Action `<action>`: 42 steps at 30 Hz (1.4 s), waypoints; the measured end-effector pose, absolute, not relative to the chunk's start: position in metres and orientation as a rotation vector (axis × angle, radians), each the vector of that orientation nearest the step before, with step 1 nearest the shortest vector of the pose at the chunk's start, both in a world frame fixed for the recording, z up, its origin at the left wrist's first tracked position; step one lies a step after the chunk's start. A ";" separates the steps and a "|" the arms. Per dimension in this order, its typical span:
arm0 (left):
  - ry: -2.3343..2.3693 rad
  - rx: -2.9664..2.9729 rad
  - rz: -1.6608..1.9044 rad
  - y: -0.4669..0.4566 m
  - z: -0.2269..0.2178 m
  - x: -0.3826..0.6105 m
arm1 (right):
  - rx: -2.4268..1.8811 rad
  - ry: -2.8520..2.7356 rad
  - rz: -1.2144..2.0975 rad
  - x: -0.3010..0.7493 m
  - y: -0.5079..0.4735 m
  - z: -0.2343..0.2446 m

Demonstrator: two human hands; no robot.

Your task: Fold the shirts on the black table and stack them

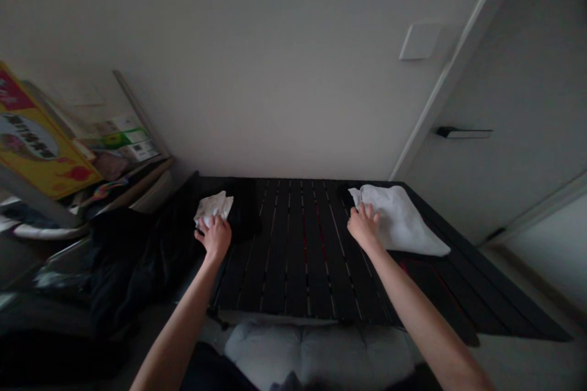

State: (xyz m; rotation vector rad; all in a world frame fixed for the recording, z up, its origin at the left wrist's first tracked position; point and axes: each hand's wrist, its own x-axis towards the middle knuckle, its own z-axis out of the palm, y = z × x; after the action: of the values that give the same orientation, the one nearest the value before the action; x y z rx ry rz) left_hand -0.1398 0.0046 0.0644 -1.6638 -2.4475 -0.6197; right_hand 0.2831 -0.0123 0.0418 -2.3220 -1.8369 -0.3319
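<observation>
A low black slatted table (302, 269) stands against the wall in front of me. My left hand (214, 236) is closed on a crumpled white cloth (211, 208) at the table's far left, beside a dark garment. My right hand (363, 225) rests with fingers spread on the left edge of a folded white towel (403, 223) lying at the far right of the table.
A heap of dark clothing (132, 256) lies left of the table. Behind it lean a yellow box (41, 140) and other cartons. A white door (513, 110) with a dark handle stands at the right. A grey cushion (321, 351) sits below the table's near edge.
</observation>
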 end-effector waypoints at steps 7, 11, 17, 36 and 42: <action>-2.174 -1.738 -1.065 -0.002 0.087 -0.125 | -2.236 -1.867 -0.282 0.248 -0.026 0.051; -1.867 -1.853 -1.474 -0.015 0.121 -0.095 | -2.058 -1.941 -0.235 0.222 -0.035 0.061; -1.494 -2.056 -1.999 -0.044 0.167 -0.050 | -1.641 -1.922 0.076 0.190 -0.051 0.082; -1.995 -2.717 -1.948 -0.050 0.136 -0.036 | -0.813 -0.996 1.334 0.188 -0.068 0.139; -1.836 -2.860 -1.645 -0.057 0.132 -0.023 | -0.909 -0.950 1.289 0.180 -0.064 0.143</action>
State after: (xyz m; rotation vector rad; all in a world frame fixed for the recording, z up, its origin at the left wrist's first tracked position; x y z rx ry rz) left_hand -0.0235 -0.0568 0.1324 -2.8598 -1.8356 -1.6445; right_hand 0.1799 -0.0638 0.1429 -0.9093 -0.9505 1.2887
